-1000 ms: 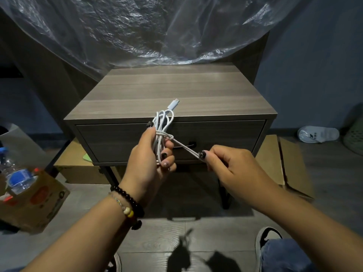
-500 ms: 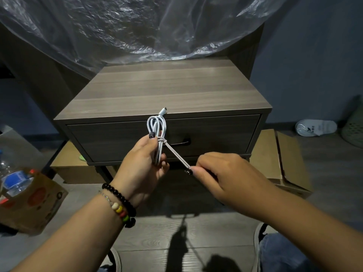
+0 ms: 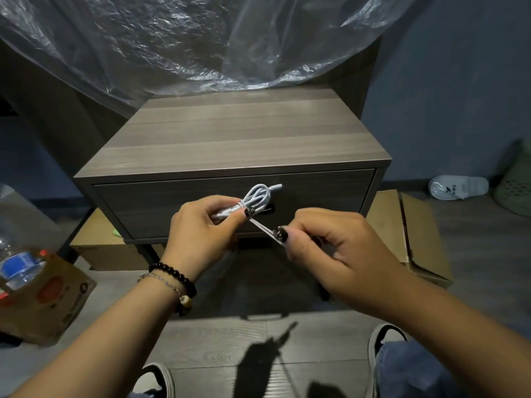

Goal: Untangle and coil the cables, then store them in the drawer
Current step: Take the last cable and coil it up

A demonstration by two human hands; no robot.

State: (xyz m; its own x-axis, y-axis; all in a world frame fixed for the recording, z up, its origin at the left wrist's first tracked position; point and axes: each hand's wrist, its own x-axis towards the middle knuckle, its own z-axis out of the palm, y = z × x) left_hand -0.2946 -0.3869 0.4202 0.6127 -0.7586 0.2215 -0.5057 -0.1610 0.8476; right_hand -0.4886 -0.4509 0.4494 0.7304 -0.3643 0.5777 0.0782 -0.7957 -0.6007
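Note:
A white cable (image 3: 256, 197) is bundled into short loops, with one plug end sticking out to the upper right. My left hand (image 3: 201, 229) grips the bundle, thumb pressed on the wrap around its middle. My right hand (image 3: 327, 242) pinches the cable's free end, which runs taut from the bundle down to my fingertips. Both hands are in front of the closed drawer (image 3: 172, 202) of a grey-brown wooden nightstand (image 3: 238, 133). The dark drawer handle (image 3: 270, 208) is mostly hidden behind the cable.
Clear plastic sheeting (image 3: 201, 38) hangs behind the nightstand. Flattened cardboard (image 3: 413, 234) lies under it and to the right. A cardboard box (image 3: 48, 300) with a water bottle (image 3: 17, 265) stands at the left. A white slipper (image 3: 457, 186) and a green basket (image 3: 517, 182) are at the right.
My left hand has turned the bundle from upright to lying sideways, loops pointing right. Both hands have moved closer together in front of the drawer, the right still pulling the free end.

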